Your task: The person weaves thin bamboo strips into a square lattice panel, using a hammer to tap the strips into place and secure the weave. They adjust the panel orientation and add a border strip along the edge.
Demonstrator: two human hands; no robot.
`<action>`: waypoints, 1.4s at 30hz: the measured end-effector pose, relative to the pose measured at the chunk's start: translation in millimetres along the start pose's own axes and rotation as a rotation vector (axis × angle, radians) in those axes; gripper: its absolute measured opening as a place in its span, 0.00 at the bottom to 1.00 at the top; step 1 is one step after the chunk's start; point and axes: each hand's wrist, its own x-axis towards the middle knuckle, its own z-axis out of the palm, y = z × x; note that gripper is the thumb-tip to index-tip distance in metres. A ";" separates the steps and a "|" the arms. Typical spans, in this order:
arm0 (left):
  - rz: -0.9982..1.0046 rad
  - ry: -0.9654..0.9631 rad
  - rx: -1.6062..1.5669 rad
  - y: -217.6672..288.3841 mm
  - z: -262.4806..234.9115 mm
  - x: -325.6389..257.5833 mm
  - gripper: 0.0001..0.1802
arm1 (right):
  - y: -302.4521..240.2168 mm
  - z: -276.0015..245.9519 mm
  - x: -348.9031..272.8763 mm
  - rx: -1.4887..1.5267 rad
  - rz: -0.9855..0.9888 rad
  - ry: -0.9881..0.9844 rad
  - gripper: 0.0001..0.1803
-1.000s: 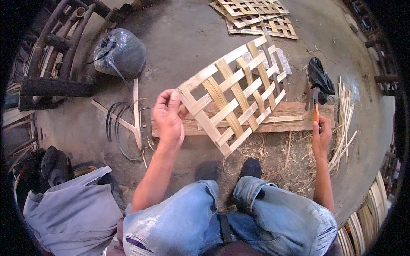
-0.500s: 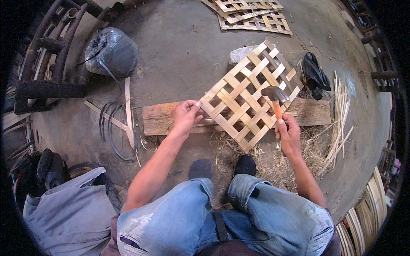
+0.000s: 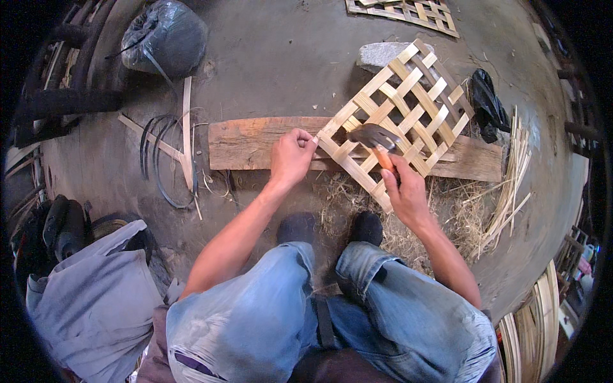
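Two hands are on the job: the left hand (image 3: 290, 156) now pinches the bamboo lattice (image 3: 399, 115) corner against the wooden plank (image 3: 255, 143), centre frame, while the right hand (image 3: 405, 191), fist closed round the hammer (image 3: 377, 142), has swung in over the weave, seemingly ready to tap.

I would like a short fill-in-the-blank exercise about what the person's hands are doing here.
1. The right hand holds a ____ by its orange handle.
2. The left hand pinches a corner of the woven ____ lattice.
3. The lattice rests on a long wooden ____ lying on the floor.
4. A black plastic bag sits at the person's far ____.

Missing words: hammer; bamboo; plank; left
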 end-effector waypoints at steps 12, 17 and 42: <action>0.136 0.134 0.238 14.4 -2.9 16.6 0.11 | 7.6 25.1 29.2 -0.035 -0.061 -0.015 0.13; 0.320 0.195 0.372 14.9 -0.9 23.8 0.08 | 9.7 28.1 31.5 -0.033 -0.081 0.005 0.13; 0.271 0.106 0.427 5.7 -12.2 42.3 0.14 | 10.1 39.1 45.1 -0.023 -0.054 0.003 0.14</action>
